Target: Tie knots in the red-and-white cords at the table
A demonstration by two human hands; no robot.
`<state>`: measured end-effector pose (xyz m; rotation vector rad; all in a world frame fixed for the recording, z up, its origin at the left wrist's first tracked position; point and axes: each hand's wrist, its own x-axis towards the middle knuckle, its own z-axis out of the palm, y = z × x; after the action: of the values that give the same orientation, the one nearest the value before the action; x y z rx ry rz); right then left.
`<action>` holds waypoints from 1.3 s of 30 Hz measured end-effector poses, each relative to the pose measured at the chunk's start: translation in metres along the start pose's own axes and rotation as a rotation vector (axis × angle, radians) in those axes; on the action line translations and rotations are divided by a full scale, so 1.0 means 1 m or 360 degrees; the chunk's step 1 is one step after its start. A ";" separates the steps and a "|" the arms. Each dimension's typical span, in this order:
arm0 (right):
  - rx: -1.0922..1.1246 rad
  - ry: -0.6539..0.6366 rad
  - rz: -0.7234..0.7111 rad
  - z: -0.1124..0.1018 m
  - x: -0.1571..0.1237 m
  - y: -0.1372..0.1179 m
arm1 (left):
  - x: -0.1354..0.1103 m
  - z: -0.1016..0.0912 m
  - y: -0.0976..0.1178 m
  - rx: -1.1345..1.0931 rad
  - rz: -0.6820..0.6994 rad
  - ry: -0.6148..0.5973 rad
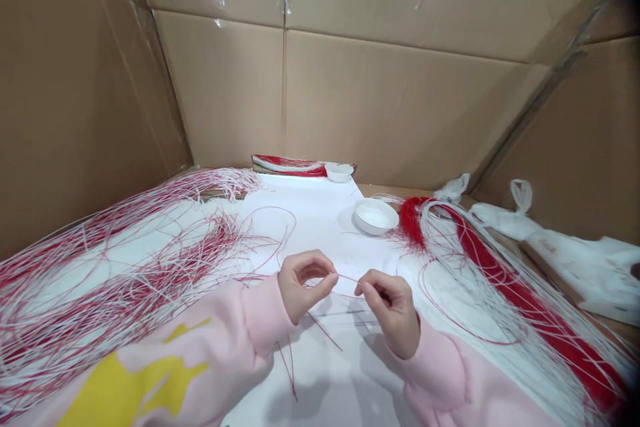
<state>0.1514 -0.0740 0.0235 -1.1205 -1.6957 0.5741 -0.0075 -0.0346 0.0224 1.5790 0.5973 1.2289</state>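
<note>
Cord [349,277] drawn between two pinches

Held in the air over white paper [320,233], thin and red, spanning a short gap from the left hand [306,283] to the right hand [390,310]. Gripped on the left between the tips of thumb and forefinger, with a rounded opening behind the pinch; gripped on the right between thumb and forefinger, with the other fingers folded toward the palm. Cannot tell whether single or doubled at either pinch. Below the left hand, more red strands [325,332]; too tangled in view to say whether joined to the held length.

For good control, pinch at the very tips, close to the working point, and keep the span straight with only light, even tension. Slide rather than yank, to avoid a likely kink. Stay over the white paper, for clear contrast. Keep loose ends away from the red-and-white bundle [197,257] on the left and the red hank [500,273] on the right, both probably quick to snag. Mind the pink cuffs [267,313] too, and leave room beside the white bowl [367,227] beyond the right hand.
</note>
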 end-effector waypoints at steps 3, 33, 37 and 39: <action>0.0008 -0.0022 0.0014 0.003 0.000 -0.002 | 0.000 0.001 0.001 0.0011 0.0021 -0.0034; 0.1541 0.0074 0.0470 0.001 0.026 0.027 | 0.057 0.006 -0.038 0.2266 -0.0246 -0.0661; 0.1509 0.0050 0.0440 0.003 0.027 0.030 | 0.059 0.021 -0.044 0.2342 -0.0222 -0.0670; 0.1492 0.0050 0.0429 0.004 0.028 0.032 | 0.058 0.025 -0.047 0.2355 -0.0179 -0.0697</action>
<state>0.1582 -0.0339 0.0104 -0.6434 -1.0185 1.3332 0.0452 0.0211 0.0050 2.8053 1.4178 0.1386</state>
